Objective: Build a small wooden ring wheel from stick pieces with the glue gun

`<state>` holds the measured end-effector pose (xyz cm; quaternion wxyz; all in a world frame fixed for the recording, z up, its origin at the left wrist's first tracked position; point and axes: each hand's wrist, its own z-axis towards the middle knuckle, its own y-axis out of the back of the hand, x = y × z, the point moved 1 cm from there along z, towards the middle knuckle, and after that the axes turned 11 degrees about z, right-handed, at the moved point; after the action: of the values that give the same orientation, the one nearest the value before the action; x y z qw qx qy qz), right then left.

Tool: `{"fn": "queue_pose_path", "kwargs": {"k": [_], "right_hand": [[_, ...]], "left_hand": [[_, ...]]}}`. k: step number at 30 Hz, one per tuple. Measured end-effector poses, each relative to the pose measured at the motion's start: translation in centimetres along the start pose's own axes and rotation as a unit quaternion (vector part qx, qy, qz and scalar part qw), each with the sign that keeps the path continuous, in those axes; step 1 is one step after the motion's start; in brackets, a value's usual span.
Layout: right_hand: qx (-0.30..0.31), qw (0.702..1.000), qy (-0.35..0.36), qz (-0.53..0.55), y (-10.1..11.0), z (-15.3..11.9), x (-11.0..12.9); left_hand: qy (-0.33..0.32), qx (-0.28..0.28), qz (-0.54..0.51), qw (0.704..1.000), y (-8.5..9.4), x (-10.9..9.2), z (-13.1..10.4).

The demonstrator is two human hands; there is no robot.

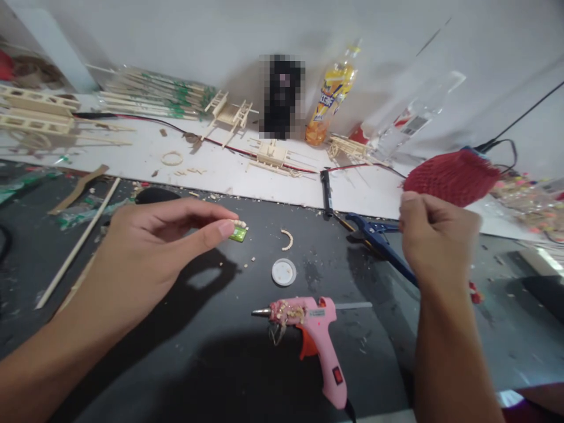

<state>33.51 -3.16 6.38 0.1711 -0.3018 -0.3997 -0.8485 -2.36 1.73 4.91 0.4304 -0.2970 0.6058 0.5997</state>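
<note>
While lid (282,272) holds specks (288,271), green piece (238,234) pinched

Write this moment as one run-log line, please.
left hand: pinching green piece | right hand: curled, in front of red knitted item, contact unclear | pink glue gun: lying flat | curved pale strip: beyond white lid

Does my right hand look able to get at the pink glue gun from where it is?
Probably yes: nothing lies over the pink glue gun, and its handle is uncovered, though your right hand would likely pass over the blue tool on the way.
</note>
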Motion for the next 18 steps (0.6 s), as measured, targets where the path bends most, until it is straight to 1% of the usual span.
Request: {"fn": "queue_pose_path", "kwargs": {"k": [1, 3, 6, 8, 11, 14, 16, 18], "right_hand": [[0.014, 1.000, 0.017, -0.007, 0.0, 0.1, 0.0], [0.067, 0.996, 0.062, -0.018, -0.2, 0.0, 0.4], [0.162, 0.978, 0.126, -0.034, -0.8, -0.5, 1.4], [0.215, 0.965, 0.142, -0.037, -1.1, -1.2, 2.2], [0.299, 0.948, 0.103, -0.036, -1.6, -2.5, 3.9], [0.380, 0.922, 0.048, -0.060, -2.9, -3.7, 5.5], [0.393, 0.916, 0.020, -0.080, -4.5, -4.1, 6.3], [0.389, 0.916, 0.004, -0.095, -6.3, -4.1, 6.7]], "left_hand": [[0.005, 0.004, -0.020, 1.000, 0.0, 0.2, 0.1], [0.004, 0.010, -0.044, 0.999, -0.2, 0.5, 0.2], [0.000, 0.024, -0.053, 0.998, -0.7, 0.6, 0.3], [0.005, 0.039, -0.063, 0.997, -0.9, 0.5, 0.3], [0.023, 0.065, -0.080, 0.994, -1.0, 0.6, 0.4], [0.037, 0.092, -0.089, 0.991, -1.2, 1.0, 0.4], [0.044, 0.105, -0.093, 0.989, -1.4, 1.2, 0.3], [0.049, 0.116, -0.099, 0.987, -1.7, 1.4, 0.3]]}}
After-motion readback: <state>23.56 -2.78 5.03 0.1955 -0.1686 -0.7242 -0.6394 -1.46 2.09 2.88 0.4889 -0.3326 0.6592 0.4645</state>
